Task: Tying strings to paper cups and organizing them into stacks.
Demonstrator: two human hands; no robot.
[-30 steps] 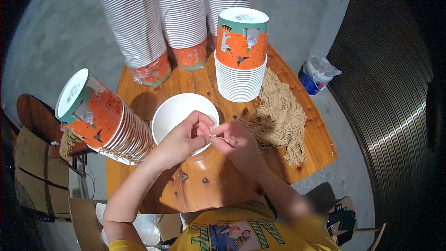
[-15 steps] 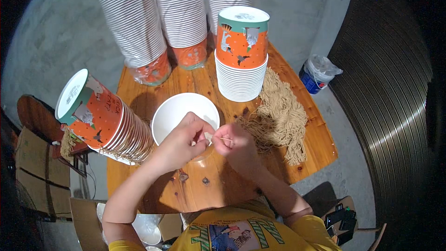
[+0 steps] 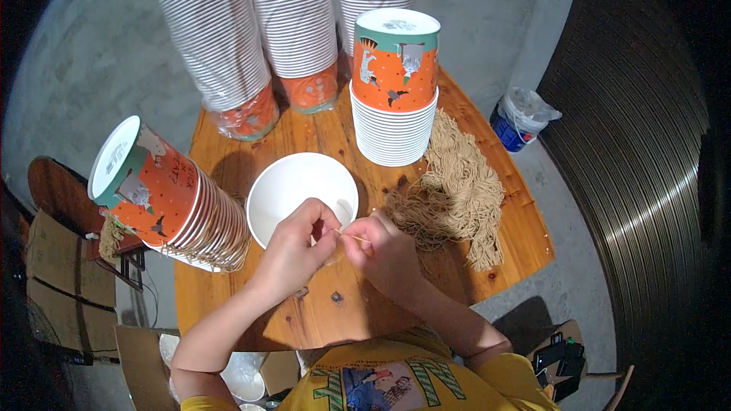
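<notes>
Over the near rim of a white paper bucket (image 3: 285, 183), my left hand (image 3: 297, 251) and my right hand (image 3: 384, 253) face each other, fingertips pinched. A short length of thin tan cord (image 3: 349, 235) runs between the two pinches; the rest of it is hidden by my fingers. The bucket shows its white inside. Beyond my left forearm leans a stack of upturned orange and green paper buckets (image 3: 164, 190), with tan cords trailing from the rims. Right of my right hand lies a heap of tan cords (image 3: 464, 190), with a darker bunch (image 3: 419, 217) on its near left.
At the table's back stand plastic-wrapped stacks of white-rimmed buckets (image 3: 213, 38), and an unwrapped upturned stack (image 3: 396, 91) nearer. The wooden table (image 3: 335, 312) has a curved right edge. A blue pail with a plastic liner (image 3: 521, 122) is on the floor at right.
My hands have shifted slightly, and my left fingers have tilted. The pale bit between my fingertips no longer shows; a short stretch of cord now spans the pinches.
</notes>
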